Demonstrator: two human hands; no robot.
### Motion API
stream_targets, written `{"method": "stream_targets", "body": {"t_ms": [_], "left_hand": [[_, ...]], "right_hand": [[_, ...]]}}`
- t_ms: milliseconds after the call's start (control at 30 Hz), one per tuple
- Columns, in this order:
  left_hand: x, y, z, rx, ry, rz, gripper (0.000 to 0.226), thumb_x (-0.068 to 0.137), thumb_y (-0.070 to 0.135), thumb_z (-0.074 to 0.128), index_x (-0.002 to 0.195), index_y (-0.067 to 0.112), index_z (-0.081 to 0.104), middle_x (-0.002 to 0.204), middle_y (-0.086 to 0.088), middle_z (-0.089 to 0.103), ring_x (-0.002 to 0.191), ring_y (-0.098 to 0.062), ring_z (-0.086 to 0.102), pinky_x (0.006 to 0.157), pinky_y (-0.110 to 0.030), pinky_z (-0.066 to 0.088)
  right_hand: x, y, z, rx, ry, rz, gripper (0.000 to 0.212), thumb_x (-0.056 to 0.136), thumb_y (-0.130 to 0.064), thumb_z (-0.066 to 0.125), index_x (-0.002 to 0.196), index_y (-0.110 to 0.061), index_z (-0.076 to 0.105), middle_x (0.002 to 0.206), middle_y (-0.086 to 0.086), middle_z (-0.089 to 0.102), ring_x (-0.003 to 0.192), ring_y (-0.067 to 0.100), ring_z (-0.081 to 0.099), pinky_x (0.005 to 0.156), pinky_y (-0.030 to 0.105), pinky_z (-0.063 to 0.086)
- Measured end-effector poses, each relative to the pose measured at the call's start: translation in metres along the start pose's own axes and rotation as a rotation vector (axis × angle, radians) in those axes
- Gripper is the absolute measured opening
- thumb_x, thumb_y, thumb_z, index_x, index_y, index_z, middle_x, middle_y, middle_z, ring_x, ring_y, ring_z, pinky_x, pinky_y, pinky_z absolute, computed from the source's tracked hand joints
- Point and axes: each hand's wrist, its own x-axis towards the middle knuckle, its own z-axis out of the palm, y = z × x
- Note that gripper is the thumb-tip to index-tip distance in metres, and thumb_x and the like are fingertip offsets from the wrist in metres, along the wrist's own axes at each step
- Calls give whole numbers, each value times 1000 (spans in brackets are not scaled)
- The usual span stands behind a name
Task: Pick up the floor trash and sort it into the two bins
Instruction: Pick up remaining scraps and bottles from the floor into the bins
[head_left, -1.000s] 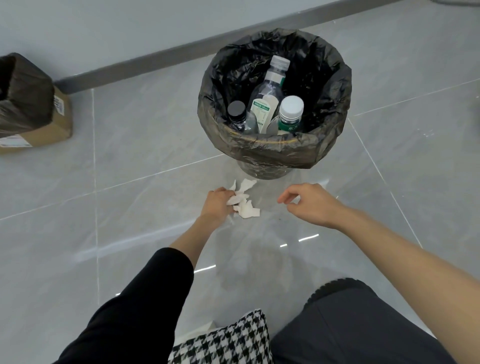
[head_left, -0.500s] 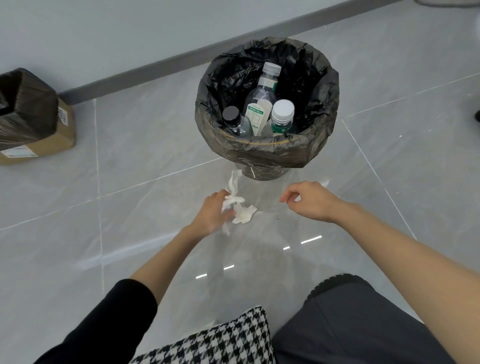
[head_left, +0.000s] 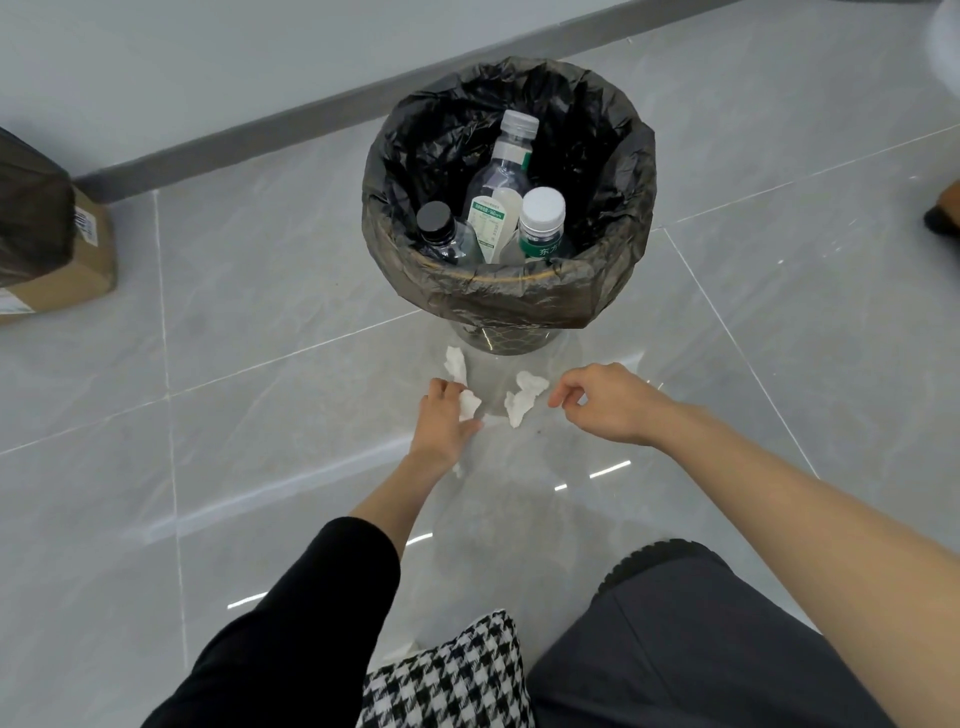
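We log left hand (head_left: 444, 423) gripping a tissue scrap (head_left: 469, 404), frame centre. Our right hand (head_left: 610, 405): loosely curled, apparently empty.

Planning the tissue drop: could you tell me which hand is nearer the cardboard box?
Left. The left hand, holding tissue, lies right of the cardboard box; the right hand lies farther right.

Your left hand (head_left: 444, 423) grips a tissue scrap (head_left: 469, 404) in front of the bin (head_left: 519, 304). Your right hand (head_left: 610, 402) is near it, fingers loosely curled, holding nothing. A second scrap (head_left: 456, 362) lies by the bin's base and a third scrap (head_left: 524, 397) between your hands. Three bottles (head_left: 501, 208) stand in the bin. A box (head_left: 78, 275) sits far left.
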Motion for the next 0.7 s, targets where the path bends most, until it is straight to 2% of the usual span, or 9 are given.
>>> {"method": "stream_targets", "body": {"t_ms": [100,267,333,433,567,700], "left_hand": [[1,-2,3,-38,11,4,41,87,23,64,123,6,54,119,-15,49,107,-31,50,90,-31,39],[-3,4,7,-47,-14,14,36,88,21,61,119,4,54,112,-17,57,103,-32,53,78,-26,34],[-5,11,9,-121,-4,47,36,87,22,62,118,5,54,112,-16,58,104,-31,54,75,-24,33],[-5,30,7,-242,-30,119,52,83,29,60,130,11,46,122,-13,56,112,-28,52,81,-20,33],[9,49,11,-56,-164,170,70,89,21,60,147,17,23,134,-18,48,121,-35,46,98,-31,34],[25,58,23,92,-213,130,58,88,23,60,139,15,35,128,-19,51,114,-37,51,93,-36,39]], "right_hand": [[0,4,-3,-8,-9,10,31,90,-12,45,109,-23,66,118,3,61,108,22,56,96,33,47],[-6,16,-12,-52,-18,37,32,88,-12,44,108,-24,66,116,2,62,107,22,57,96,35,47],[-9,20,-17,-57,1,53,33,88,-12,43,108,-25,66,116,3,62,107,23,57,96,34,47],[-12,26,-24,-47,31,69,35,88,-10,43,109,-22,67,117,5,62,108,24,56,96,32,46],[-13,29,-25,-48,28,86,35,87,-10,43,110,-23,65,116,4,62,109,23,56,96,32,46],[-17,36,-26,-66,1,106,34,87,-13,43,110,-26,64,115,2,60,109,24,56,96,35,46]]}}
